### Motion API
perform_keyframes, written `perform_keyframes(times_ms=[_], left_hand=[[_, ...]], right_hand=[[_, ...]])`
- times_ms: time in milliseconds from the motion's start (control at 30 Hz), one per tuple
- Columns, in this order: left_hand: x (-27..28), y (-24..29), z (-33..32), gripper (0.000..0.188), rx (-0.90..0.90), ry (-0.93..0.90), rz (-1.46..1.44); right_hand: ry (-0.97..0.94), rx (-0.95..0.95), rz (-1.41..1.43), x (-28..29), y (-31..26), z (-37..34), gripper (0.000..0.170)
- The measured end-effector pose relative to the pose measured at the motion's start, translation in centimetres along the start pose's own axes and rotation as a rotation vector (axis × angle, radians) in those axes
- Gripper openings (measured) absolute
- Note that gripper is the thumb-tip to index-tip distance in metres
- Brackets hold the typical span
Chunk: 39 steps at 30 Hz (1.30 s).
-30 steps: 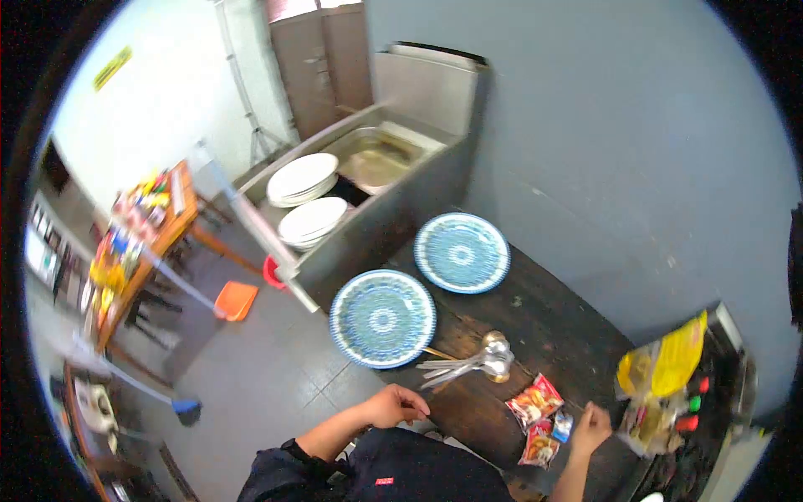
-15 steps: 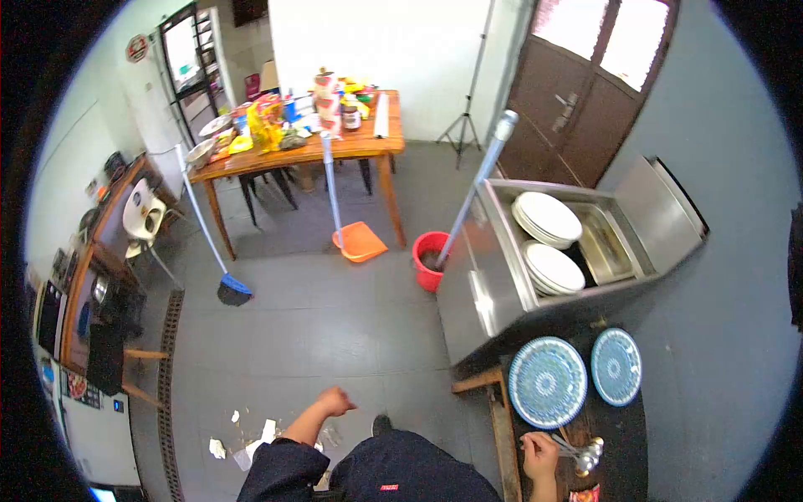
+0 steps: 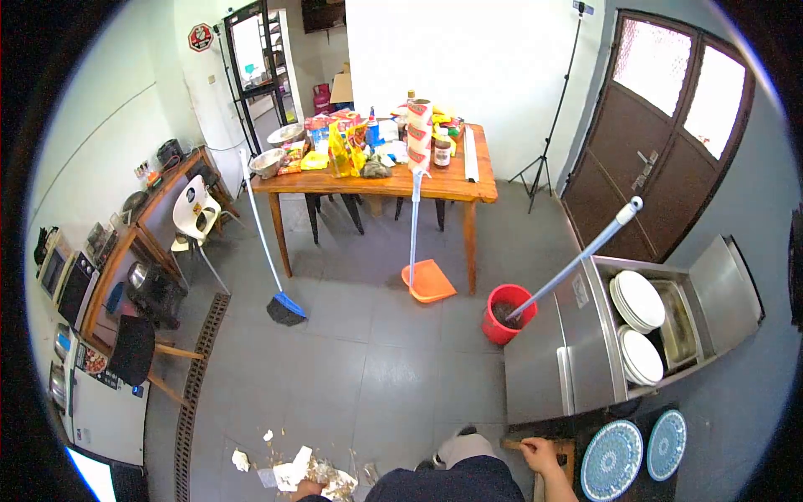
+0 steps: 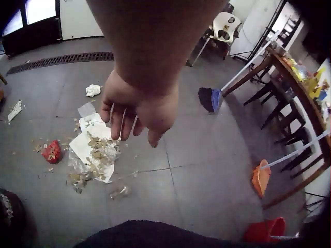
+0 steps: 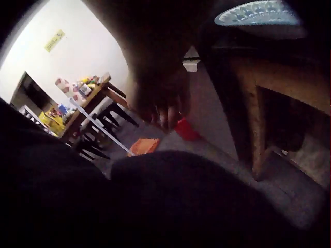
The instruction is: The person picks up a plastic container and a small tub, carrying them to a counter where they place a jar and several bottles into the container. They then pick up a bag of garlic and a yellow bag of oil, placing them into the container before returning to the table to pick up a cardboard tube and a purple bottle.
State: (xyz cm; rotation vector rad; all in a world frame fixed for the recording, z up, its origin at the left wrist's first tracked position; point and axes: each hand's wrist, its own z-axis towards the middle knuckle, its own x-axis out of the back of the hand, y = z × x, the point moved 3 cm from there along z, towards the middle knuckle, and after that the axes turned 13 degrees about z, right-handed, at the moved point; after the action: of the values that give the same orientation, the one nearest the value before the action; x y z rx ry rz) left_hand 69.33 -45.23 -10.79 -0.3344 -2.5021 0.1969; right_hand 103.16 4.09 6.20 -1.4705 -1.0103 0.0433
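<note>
My left hand [image 4: 139,108] hangs in the air with its fingers loosely bent and nothing in them. Below it on the grey tiles lies a heap of litter: white paper [image 4: 83,147], dry brown scraps [image 4: 101,150] and a crumpled red wrapper [image 4: 51,152]. In the head view only a little of that hand shows, beside the paper at the bottom edge. My right hand [image 3: 541,456] hangs loosely curled and holds nothing, near the end of the dark wooden table. Two blue patterned plates [image 3: 612,460] lie just right of it.
A broom [image 3: 287,308] and an orange dustpan [image 3: 430,282] stand on the floor ahead. Right of them is a red bucket [image 3: 508,311] with a long handle in it. White plates [image 3: 640,299] are stacked in the steel sink unit [image 3: 544,368]. Groceries cover a wooden table [image 3: 393,186] behind.
The view has swung left, from the dark table with plates, ladles and packets toward the open floor. The litter has come into view, and my right hand has moved off from above the packets.
</note>
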Motion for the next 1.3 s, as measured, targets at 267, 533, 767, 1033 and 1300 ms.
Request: perform_keyframes(times_ms=[267, 533, 767, 1033, 1300], left_hand=[[6.4, 7.0, 6.1, 0.036, -0.522, 0.217, 0.251], [20.9, 10.3, 12.5, 0.034, -0.354, 0.145, 0.141], [35.3, 17.0, 12.0, 0.036, -0.11, 0.329, -0.761], [39.9, 21.4, 17.1, 0.03, -0.129, 0.246, -1.075], [60.0, 29.0, 29.3, 0.037, -0.278, 0.298, -1.12]], right_hand=[[-0.341, -0.368, -0.226, -4.8, 7.2, 11.8, 0.029], [-0.152, -0.118, -0.083, -6.7, -1.2, 33.9, 0.023], [-0.053, 0.028, 0.033, -4.6, -10.9, 45.6, 0.019], [0.048, 0.113, 0.154, -5.2, -18.5, 55.9, 0.02], [0.374, 0.513, 0.005, -6.5, -40.1, 72.2, 0.035]])
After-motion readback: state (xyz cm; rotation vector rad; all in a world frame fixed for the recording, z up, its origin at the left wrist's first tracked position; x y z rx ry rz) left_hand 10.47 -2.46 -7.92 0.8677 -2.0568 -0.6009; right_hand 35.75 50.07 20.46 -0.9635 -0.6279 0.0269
